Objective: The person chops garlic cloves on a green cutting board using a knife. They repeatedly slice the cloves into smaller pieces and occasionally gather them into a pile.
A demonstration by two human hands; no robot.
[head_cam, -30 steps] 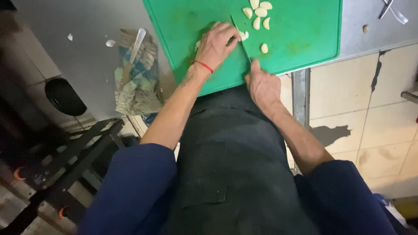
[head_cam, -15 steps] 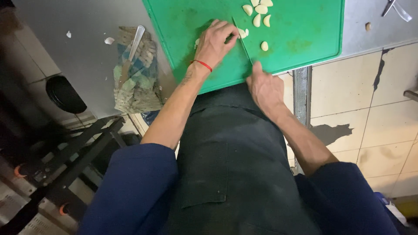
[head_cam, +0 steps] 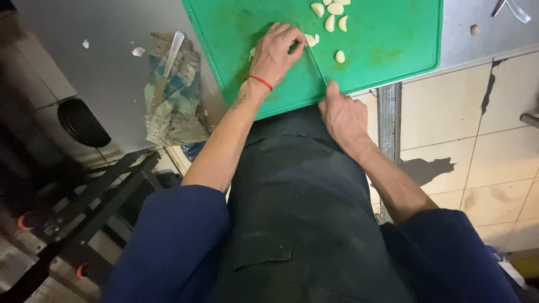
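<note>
Garlic clove (head_cam: 310,40) lies under left hand (head_cam: 278,53) fingertips, beside knife (head_cam: 314,62).

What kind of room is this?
Probably a working kitchen. A green cutting board sits on a steel counter, peeled garlic cloves lie on it, and the person wears a dark apron while cutting with a knife.

A thin-bladed knife (head_cam: 313,63) stands edge-down on the green plastic cutting board (head_cam: 393,50), beside a pale peeled garlic clove (head_cam: 310,40). More whole pale cloves (head_cam: 331,17) lie clustered near the board's far edge.
</note>
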